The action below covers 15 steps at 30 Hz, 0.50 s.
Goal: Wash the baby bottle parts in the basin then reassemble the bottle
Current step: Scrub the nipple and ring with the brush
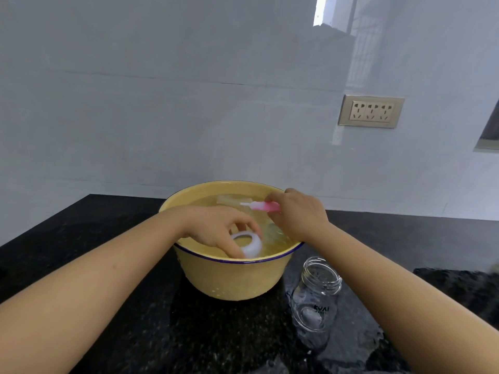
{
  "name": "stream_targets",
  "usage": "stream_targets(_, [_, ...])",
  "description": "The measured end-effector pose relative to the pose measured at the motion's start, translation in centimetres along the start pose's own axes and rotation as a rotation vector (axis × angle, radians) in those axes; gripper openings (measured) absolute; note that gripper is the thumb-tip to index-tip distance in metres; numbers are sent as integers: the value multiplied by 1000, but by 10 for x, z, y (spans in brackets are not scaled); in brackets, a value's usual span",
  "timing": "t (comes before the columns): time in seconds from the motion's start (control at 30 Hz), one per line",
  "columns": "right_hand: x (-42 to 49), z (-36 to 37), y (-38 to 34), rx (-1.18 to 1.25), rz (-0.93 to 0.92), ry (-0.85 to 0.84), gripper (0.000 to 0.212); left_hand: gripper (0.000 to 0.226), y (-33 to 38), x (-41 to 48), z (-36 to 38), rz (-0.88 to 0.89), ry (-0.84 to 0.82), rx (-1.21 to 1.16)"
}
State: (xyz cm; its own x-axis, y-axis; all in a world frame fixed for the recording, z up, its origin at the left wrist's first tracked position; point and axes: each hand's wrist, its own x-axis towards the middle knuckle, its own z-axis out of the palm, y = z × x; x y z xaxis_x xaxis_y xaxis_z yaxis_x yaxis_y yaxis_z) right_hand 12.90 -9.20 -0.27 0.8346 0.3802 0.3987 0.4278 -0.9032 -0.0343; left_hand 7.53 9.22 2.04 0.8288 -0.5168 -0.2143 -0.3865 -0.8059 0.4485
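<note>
A yellow basin (232,282) with a blue rim stands on the black counter, filled with water. Over its near side my left hand (216,230) grips a white bottle collar ring (249,244), tilted at the waterline. Over the basin's right side my right hand (297,211) holds a small pink and white brush (260,205), its white tip pointing left above the water. A pale, clear part (232,199) lies under the water near the far wall; I cannot tell what it is. The clear glass bottle body (316,300) stands upright and uncapped on the counter, right of the basin.
The speckled black counter (108,265) is wet around the bottle. A grey tiled wall rises behind, with a gold socket plate (371,111) at the right. A dark cloth-like patch (453,282) lies at the counter's far right.
</note>
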Motion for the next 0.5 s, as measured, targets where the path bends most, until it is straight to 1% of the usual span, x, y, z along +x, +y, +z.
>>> stream_targets(0.13, [-1, -1, 0, 52, 20, 13, 33, 49, -13, -13, -4, -49, 169, -240])
stream_targets(0.23, [-1, -1, -1, 73, 13, 39, 32, 53, -19, -20, -9, -96, 243, -285])
stream_targets(0.3, [-2, -1, -1, 63, 8, 59, 32, 51, -23, -20, -11, -134, 265, -198])
stream_targets(0.4, [-3, -2, -1, 49, 9, 78, 34, 41, -22, -16, -12, -135, 252, 84])
stream_targets(0.47, [-4, -3, 0, 44, 17, 78, 36, 42, -20, -14, -12, -140, 243, 216])
stream_targets(0.5, [-4, -3, 0, 39, 20, 77, 36, 45, -20, -14, -12, -139, 248, 232])
